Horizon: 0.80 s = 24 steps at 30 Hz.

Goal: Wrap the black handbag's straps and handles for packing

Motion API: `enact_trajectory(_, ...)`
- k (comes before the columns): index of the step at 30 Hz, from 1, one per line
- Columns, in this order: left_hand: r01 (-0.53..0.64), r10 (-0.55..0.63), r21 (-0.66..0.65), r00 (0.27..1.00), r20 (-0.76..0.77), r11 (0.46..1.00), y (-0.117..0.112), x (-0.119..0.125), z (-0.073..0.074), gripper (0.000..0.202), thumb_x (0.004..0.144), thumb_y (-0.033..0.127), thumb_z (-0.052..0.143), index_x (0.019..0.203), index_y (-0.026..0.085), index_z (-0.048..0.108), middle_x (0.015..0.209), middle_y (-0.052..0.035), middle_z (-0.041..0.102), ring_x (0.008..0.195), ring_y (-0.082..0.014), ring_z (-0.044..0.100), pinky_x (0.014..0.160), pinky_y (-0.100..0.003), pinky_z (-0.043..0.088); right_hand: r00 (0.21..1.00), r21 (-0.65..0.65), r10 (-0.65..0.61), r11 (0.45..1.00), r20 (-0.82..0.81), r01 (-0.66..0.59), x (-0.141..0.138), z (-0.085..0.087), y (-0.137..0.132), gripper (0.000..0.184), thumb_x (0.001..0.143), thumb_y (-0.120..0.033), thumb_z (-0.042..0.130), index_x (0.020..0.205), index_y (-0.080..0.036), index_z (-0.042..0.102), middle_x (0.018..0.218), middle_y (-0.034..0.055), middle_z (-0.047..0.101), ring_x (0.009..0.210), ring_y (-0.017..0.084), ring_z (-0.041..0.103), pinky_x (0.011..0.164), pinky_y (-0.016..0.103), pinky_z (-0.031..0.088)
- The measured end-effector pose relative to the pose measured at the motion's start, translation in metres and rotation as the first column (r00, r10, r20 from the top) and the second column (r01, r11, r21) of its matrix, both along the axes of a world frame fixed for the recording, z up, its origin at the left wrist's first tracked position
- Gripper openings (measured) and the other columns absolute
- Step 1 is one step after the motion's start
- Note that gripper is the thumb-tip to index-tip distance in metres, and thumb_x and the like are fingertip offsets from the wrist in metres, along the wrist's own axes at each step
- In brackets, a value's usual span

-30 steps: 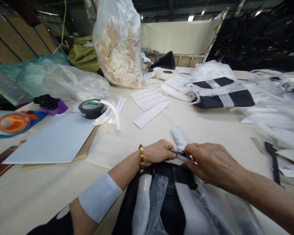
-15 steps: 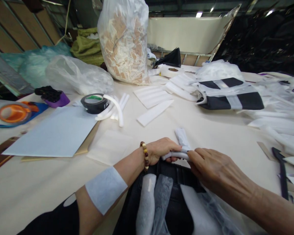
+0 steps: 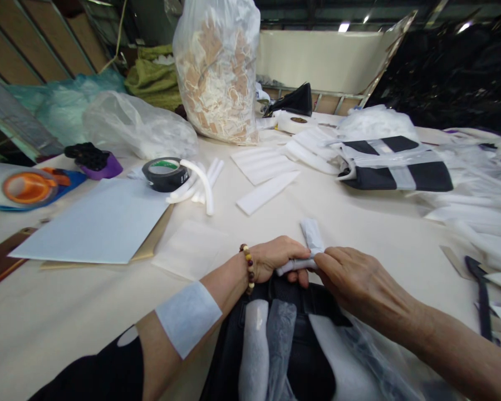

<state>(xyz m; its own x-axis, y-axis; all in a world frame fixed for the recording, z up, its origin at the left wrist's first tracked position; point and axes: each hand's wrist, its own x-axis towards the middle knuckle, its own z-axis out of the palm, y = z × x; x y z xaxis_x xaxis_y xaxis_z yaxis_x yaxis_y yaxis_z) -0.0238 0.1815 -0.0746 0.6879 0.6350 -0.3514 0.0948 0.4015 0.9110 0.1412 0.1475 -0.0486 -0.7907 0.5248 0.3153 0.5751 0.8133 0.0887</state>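
Observation:
A black bag (image 3: 300, 345) lies at the near edge of the table, with white foam and clear plastic wrapped about its straps. Above its top edge, my left hand (image 3: 278, 256) closes round one end of a thin, pale wrapped handle (image 3: 290, 267). My right hand (image 3: 350, 275) pinches the other end, its fingertips close to those of the left. A pale bluish strip (image 3: 312, 234) sticks up from between the two hands. On my left forearm sits a light blue square sheet (image 3: 187, 318), and a beaded bracelet (image 3: 247, 267) circles the wrist.
To the left lie light blue sheets (image 3: 96, 223), black tape (image 3: 166, 174), white foam tubes (image 3: 206, 186) and a tape dispenser (image 3: 29, 186). A wrapped black bag (image 3: 394, 167) rests at back right. A large scrap-filled bag (image 3: 217, 72) stands behind.
My right hand has shifted slightly left along the handle, closer to my left hand. The pale strip now meets the handle at my fingertips. The view has moved a little.

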Motion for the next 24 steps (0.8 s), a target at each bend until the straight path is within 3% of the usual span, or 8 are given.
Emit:
enact_trajectory(7, -0.041, 0.046, -0.056, 0.995, 0.084, 0.998, -0.0023, 0.0020, 0.0006, 0.017, 0.060, 0.028, 0.051, 0.052, 0.013, 0.053, 0.047, -0.0003, 0.056, 0.041, -0.0078, 0.044, 0.042, -0.020, 0.031, 0.997, -0.131, 0.077, 0.988, -0.006, -0.077, -0.0046, 0.0052, 0.0001, 0.026, 0.085, -0.008, 0.033, 0.069, -0.016, 0.051, 0.060, 0.0025, 0.051, 0.053, 0.015, 0.046, 0.054, 0.026, 0.035)
enact_trajectory(19, -0.078, 0.082, -0.054, 0.993, 0.081, 0.995, -0.0016, 0.0024, -0.0038, 0.018, 0.061, 0.023, 0.047, 0.059, 0.010, 0.058, 0.052, -0.0019, 0.058, 0.043, -0.0079, 0.046, 0.042, -0.019, 0.033, 0.997, -0.015, -0.047, 0.999, 0.066, 0.048, -0.0066, -0.0040, -0.0004, 0.011, 0.083, -0.011, 0.042, 0.076, -0.016, 0.049, 0.058, 0.0005, 0.049, 0.049, 0.016, 0.048, 0.048, 0.025, 0.033)
enact_trajectory(24, -0.090, 0.103, -0.109, 0.988, 0.119, 0.990, -0.0011, 0.0009, -0.0076, 0.011, 0.060, 0.019, 0.049, 0.052, 0.012, 0.052, 0.043, 0.0026, 0.051, 0.040, -0.0066, 0.045, 0.042, -0.018, 0.033, 0.982, 0.070, 0.004, 0.997, 0.191, -0.018, -0.0077, 0.0016, -0.0034, 0.013, 0.084, -0.009, 0.038, 0.089, -0.012, 0.049, 0.061, 0.0012, 0.051, 0.050, 0.018, 0.051, 0.050, 0.028, 0.034)
